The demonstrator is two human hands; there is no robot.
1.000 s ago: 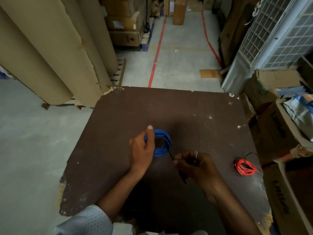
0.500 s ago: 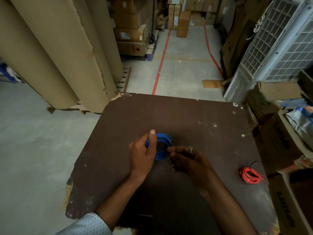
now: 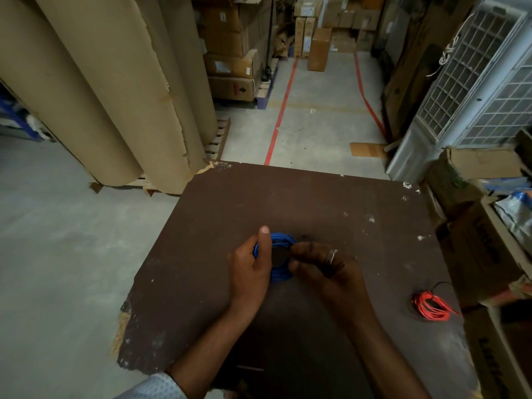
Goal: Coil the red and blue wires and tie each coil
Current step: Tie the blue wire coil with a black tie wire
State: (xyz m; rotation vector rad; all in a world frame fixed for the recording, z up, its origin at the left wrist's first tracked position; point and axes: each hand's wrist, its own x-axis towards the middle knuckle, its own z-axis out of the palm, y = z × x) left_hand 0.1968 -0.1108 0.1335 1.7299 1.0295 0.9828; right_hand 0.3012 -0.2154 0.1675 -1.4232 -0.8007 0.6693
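Note:
The blue wire coil is held over the middle of the dark brown table. My left hand grips the coil's left side, thumb up along it. My right hand, a ring on one finger, has curled fingers at the coil's right edge; the thin black tie seen earlier is hidden by those fingers. The red wire coil lies at the table's right edge, with a thin black strand looping off its top.
Cardboard boxes crowd the table's right side. Large brown paper rolls lean at the far left. A white grille unit stands at the back right. Concrete floor with red tape lines runs beyond the table.
My right hand has moved up and left from below the blue coil to its right edge, and the black tie it held is no longer visible. The camera has tilted upward.

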